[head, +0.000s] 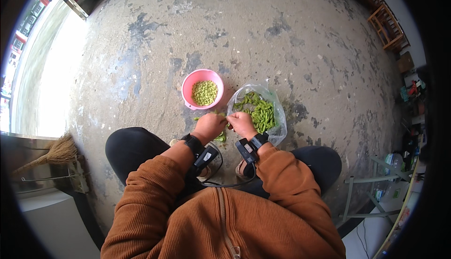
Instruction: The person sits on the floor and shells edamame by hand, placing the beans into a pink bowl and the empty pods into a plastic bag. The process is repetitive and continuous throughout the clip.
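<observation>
My left hand (210,125) and my right hand (242,122) meet low over the floor, fingertips pinched together on a small green soybean pod that the fingers mostly hide. Just beyond the left hand stands a pink plastic basin (185,91) with shelled green beans (204,92) in its bottom. Beside and beyond the right hand, an open clear plastic bag (281,125) holds a heap of whole green soybean pods (263,114). Pods or empty hulls (221,137) lie on the floor beneath my hands, partly covered by them.
Worn concrete floor (225,40) spreads around me. A straw broom (60,151) leans at the left, near a bright doorway (45,76). At right stand a metal folding frame (375,179) and plastic bottles (393,164). Wooden furniture (387,26) lines the far right. A cable (229,185) joins my wrist devices.
</observation>
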Motion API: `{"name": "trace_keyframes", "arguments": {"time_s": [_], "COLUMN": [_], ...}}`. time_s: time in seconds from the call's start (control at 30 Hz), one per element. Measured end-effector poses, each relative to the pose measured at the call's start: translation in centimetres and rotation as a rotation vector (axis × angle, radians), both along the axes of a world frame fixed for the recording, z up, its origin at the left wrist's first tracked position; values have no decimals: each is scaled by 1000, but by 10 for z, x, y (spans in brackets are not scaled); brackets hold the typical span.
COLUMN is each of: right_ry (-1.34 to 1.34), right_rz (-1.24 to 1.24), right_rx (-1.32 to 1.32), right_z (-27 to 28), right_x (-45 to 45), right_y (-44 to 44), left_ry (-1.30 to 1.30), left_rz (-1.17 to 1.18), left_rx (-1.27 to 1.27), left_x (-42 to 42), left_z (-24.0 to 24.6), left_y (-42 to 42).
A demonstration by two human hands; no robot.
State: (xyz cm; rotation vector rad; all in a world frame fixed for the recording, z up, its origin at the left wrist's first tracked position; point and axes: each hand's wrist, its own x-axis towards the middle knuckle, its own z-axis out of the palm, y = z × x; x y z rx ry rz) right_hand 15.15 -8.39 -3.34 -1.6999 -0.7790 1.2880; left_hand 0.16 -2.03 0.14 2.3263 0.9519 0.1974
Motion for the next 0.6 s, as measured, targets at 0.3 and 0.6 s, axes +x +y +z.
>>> {"name": "trace_keyframes", "arguments": {"time_s": [0.3,0.6], "right_ry": [-30,363], "right_rz": [-47,-94], "right_rx": [-1,-136], "right_z": [-19,4], "right_x": [-6,-4], "right_y": [4,1], "left_ry": [-12,-36], "left_rz": [58,118], "left_rx": [-14,-45], "left_x": [2,2], "left_z": [2,-4], "left_y": [-5,-4]}}
